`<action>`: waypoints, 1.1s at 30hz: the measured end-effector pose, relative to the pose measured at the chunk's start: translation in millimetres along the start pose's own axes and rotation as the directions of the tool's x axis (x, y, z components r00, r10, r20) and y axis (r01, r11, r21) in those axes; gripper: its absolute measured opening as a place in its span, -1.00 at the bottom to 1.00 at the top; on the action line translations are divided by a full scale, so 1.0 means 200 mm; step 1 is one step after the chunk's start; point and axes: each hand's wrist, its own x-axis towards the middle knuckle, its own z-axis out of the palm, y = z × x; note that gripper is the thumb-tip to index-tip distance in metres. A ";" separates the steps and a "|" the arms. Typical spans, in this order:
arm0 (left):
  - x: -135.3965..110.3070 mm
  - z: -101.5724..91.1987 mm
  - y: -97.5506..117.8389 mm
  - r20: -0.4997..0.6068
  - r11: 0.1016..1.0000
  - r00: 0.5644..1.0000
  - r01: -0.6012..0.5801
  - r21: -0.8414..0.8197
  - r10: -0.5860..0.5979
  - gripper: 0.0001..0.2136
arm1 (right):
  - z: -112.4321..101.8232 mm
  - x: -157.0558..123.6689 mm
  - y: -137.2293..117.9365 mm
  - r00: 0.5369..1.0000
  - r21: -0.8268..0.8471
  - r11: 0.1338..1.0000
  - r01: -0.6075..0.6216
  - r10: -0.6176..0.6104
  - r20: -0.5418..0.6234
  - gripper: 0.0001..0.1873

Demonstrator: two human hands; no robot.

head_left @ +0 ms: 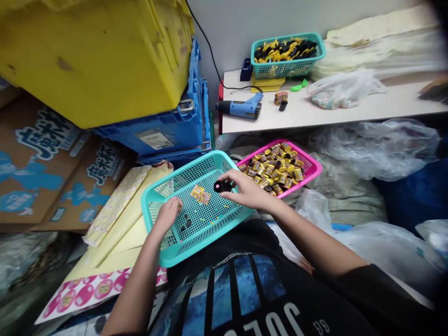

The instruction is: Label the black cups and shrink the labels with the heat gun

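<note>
Right hand [248,190] gripping black part [219,187], left hand [168,214] near basket rim [171,259], hold unclear

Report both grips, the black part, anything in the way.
Right-hand grip closed on pink-centred black part. Left-hand grip over turquoise basket, hold unclear. Yellow printed pieces between them, apparently blocking neither.

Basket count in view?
3: teal basket under the hands, pink basket to its right, second teal basket on the white tabletop. Others could be hidden behind the stacked crates.
</note>
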 end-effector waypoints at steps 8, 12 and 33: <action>0.18 0.18 0.12 -0.065 0.992 0.998 -0.001 0.127 0.009 -0.55 | 0.11 0.10 0.11 0.961 0.083 0.962 -0.260 0.250 0.116 -0.67; 0.24 0.26 0.12 -0.095 0.993 0.995 0.032 0.112 -0.021 -0.61 | 0.15 0.10 0.19 0.944 0.143 0.936 -0.320 0.302 0.136 -0.70; 0.31 0.11 0.07 0.138 0.930 0.976 0.202 -0.308 -0.166 -0.83 | 0.18 0.26 0.29 0.796 -0.327 0.916 -0.231 0.371 0.478 -0.75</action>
